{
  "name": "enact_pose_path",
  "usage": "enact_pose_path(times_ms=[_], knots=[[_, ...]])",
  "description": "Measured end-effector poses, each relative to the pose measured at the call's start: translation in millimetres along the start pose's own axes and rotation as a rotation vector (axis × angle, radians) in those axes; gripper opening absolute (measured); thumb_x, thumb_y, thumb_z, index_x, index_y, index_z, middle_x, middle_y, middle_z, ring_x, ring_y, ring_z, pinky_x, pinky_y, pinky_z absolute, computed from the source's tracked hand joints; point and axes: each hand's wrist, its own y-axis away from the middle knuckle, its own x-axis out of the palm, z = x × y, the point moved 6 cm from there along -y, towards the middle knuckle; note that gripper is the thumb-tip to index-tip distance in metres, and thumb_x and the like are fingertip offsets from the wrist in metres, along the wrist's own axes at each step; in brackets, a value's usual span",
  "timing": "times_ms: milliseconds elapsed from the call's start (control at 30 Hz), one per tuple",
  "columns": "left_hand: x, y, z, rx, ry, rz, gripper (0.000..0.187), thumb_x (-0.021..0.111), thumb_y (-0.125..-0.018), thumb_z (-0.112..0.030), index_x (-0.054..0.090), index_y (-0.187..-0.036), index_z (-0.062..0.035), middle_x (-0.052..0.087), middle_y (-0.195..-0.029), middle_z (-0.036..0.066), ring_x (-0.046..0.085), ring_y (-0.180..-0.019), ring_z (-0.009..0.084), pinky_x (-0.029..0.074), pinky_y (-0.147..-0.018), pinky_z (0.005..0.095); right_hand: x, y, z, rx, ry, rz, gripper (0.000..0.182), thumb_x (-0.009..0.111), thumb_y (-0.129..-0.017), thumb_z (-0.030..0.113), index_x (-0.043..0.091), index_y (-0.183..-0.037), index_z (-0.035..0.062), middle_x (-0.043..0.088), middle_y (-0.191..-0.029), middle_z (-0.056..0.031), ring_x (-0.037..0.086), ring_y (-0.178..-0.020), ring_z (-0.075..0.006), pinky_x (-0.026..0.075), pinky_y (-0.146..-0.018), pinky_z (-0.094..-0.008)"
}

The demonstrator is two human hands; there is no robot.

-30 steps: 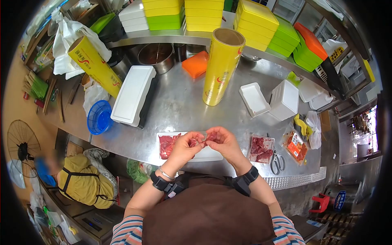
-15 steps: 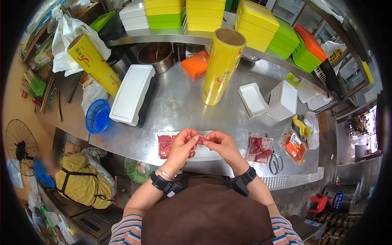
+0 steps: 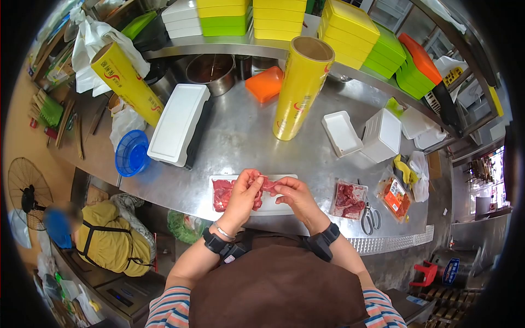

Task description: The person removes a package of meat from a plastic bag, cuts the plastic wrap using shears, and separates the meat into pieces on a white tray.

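A white tray (image 3: 279, 207) lies near the front edge of the steel table, with sliced red meat (image 3: 222, 194) on its left part. Over the tray, my left hand (image 3: 244, 192) pinches a small piece of meat (image 3: 268, 186) from the left. My right hand (image 3: 296, 197) grips the other end of that piece between closed fingers. To the right is a pack of red meat (image 3: 349, 199), and beside it lie grey-handled scissors (image 3: 371, 218). Farther right sits a pack with an orange label (image 3: 395, 195).
Two yellow film rolls (image 3: 302, 90) (image 3: 128, 85) stand behind. A white-lidded box (image 3: 179, 124), a blue basket (image 3: 132, 153), an empty white tray (image 3: 342, 134) and white containers (image 3: 381, 135) are on the table. A person in yellow (image 3: 113, 236) is at lower left.
My right hand has shifted slightly, and the piece of meat between both hands looks more stretched out. The whole view has moved a little.
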Motion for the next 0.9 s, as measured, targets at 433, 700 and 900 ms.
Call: enact_pose_path(times_ms=[433,700,900], knots=[[-1.3,-2.6,10.6,0.019,-0.037,0.015,0.007,0.055,-0.095,-0.011,0.051,-0.100,-0.0090,0.050,-0.079,-0.005,0.039,-0.057,0.0007,0.032,-0.046,0.0166,-20.4,-0.3,-24.6,-0.015,-0.484,0.055,0.012,0.062,-0.086,0.012,0.059,-0.098,0.0105,0.063,-0.097,-0.0026,0.060,-0.090,-0.0128,0.047,-0.073,-0.0290],[5.5,-5.0,21.2,-0.010,-0.415,0.269,0.015,0.054,-0.096,-0.014,0.053,-0.109,-0.0058,0.053,-0.079,-0.003,0.046,-0.064,0.0024,0.039,-0.055,0.0180,-20.4,-0.6,-16.9,0.083,0.293,0.078,0.026,0.068,-0.086,0.023,0.061,-0.105,0.0064,0.061,-0.083,0.0029,0.050,-0.068,-0.0045,0.040,-0.062,-0.0198],[-9.1,-1.6,11.8,0.136,-0.464,0.223,0.029,0.059,-0.089,-0.002,0.052,-0.117,-0.0034,0.058,-0.104,0.003,0.056,-0.083,0.0051,0.047,-0.074,0.0187,-33.1,9.8,-1.0,-0.089,0.282,-0.029,0.011,0.066,-0.088,0.015,0.063,-0.093,0.0055,0.062,-0.080,0.0023,0.048,-0.066,-0.0036,0.037,-0.059,-0.0186]])
